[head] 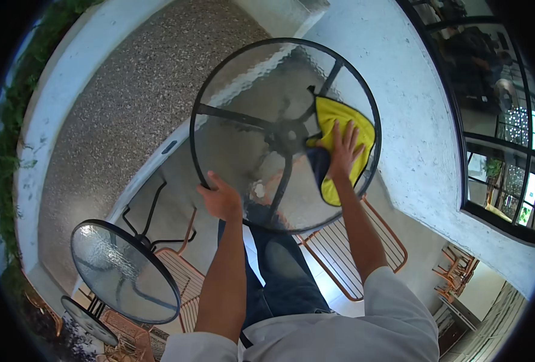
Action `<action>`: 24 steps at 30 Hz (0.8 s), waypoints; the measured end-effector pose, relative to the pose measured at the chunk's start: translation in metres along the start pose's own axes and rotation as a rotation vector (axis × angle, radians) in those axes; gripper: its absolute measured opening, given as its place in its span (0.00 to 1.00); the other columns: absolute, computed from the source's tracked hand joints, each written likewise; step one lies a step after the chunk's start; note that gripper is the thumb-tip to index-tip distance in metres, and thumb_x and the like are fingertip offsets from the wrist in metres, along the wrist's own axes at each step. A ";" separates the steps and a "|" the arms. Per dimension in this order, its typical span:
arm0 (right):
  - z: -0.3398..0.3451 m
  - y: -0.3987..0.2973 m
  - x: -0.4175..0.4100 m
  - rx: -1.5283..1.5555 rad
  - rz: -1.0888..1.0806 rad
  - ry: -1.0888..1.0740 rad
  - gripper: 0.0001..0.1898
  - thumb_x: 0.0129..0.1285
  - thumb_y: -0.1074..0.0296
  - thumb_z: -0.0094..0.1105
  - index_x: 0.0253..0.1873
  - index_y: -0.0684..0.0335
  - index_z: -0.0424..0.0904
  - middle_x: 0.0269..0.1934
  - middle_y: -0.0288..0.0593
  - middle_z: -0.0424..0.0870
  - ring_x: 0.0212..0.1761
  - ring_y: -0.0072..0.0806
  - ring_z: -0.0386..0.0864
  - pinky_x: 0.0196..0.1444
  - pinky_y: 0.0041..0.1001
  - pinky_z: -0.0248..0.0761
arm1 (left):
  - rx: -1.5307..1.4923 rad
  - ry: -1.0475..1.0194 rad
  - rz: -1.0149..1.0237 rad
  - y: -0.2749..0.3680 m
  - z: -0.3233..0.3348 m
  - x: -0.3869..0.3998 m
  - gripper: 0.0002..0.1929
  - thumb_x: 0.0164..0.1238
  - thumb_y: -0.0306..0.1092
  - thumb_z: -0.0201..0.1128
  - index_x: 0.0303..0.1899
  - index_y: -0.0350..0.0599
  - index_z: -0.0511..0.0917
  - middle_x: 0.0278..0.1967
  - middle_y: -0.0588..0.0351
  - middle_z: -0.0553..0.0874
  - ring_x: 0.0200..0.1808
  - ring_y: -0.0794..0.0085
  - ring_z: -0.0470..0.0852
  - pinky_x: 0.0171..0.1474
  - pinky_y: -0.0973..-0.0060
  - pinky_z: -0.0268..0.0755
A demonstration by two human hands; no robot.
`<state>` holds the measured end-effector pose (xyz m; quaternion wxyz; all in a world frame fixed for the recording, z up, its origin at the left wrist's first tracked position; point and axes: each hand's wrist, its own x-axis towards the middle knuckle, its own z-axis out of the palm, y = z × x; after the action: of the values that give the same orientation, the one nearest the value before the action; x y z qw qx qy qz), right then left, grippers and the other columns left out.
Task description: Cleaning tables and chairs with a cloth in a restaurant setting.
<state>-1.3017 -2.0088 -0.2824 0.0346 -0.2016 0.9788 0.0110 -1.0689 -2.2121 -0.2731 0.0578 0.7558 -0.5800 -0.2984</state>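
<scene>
A round table with a textured glass top (pixel 236 145) and a dark rim stands right before me, its metal legs showing through the glass. My left hand (pixel 222 197) grips the rim at the near left, thumb on top. On the right part of the glass, my right hand (pixel 343 151) lies flat with fingers spread, pressing on a yellow microfibre cloth (pixel 335 111). One side of the cloth is folded over, showing a dark grey underside (pixel 318 165). A dark tab or loop sticks out from its upper corner.
A second round glass table (pixel 109 267) stands at the lower left, with a smaller one (pixel 88 319) behind it. Orange wire chairs (pixel 358 258) flank my legs. A white wall (pixel 412 149) with a black-framed window (pixel 498 140) runs along the right. A pebbled ledge (pixel 136 77) lies left.
</scene>
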 end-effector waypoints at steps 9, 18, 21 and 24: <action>0.023 -0.112 0.207 -0.116 0.088 0.110 0.43 0.78 0.49 0.57 0.90 0.36 0.44 0.90 0.57 0.39 0.91 0.60 0.37 0.79 0.80 0.37 | 0.012 -0.018 -0.045 0.005 0.001 -0.004 0.40 0.84 0.70 0.43 0.67 0.36 0.70 0.55 0.34 0.85 0.56 0.36 0.85 0.56 0.44 0.76; -0.003 -0.283 0.067 0.307 -0.806 -0.038 0.39 0.76 0.37 0.54 0.85 0.46 0.61 0.87 0.57 0.54 0.90 0.59 0.47 0.81 0.75 0.38 | 0.037 0.017 -0.036 0.004 0.002 -0.005 0.37 0.84 0.70 0.42 0.63 0.37 0.71 0.51 0.36 0.86 0.52 0.35 0.85 0.53 0.42 0.75; -0.001 -0.274 0.084 0.339 -0.959 0.008 0.40 0.75 0.33 0.53 0.85 0.45 0.63 0.87 0.51 0.56 0.90 0.53 0.49 0.83 0.71 0.38 | 0.080 0.022 -0.020 0.004 0.003 -0.004 0.39 0.84 0.70 0.41 0.65 0.37 0.70 0.52 0.35 0.86 0.53 0.36 0.86 0.53 0.43 0.75; 0.008 -0.242 0.148 0.362 -0.893 0.087 0.39 0.76 0.35 0.52 0.85 0.45 0.63 0.87 0.47 0.57 0.89 0.49 0.52 0.85 0.65 0.39 | 0.103 -0.002 -0.022 0.000 0.005 0.000 0.41 0.84 0.71 0.39 0.68 0.35 0.69 0.54 0.34 0.86 0.54 0.36 0.86 0.55 0.43 0.76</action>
<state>-1.3415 -2.2887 -0.3026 0.0295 -0.5932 0.7832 -0.1839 -1.0712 -2.2105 -0.2769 0.0151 0.7638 -0.5862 -0.2697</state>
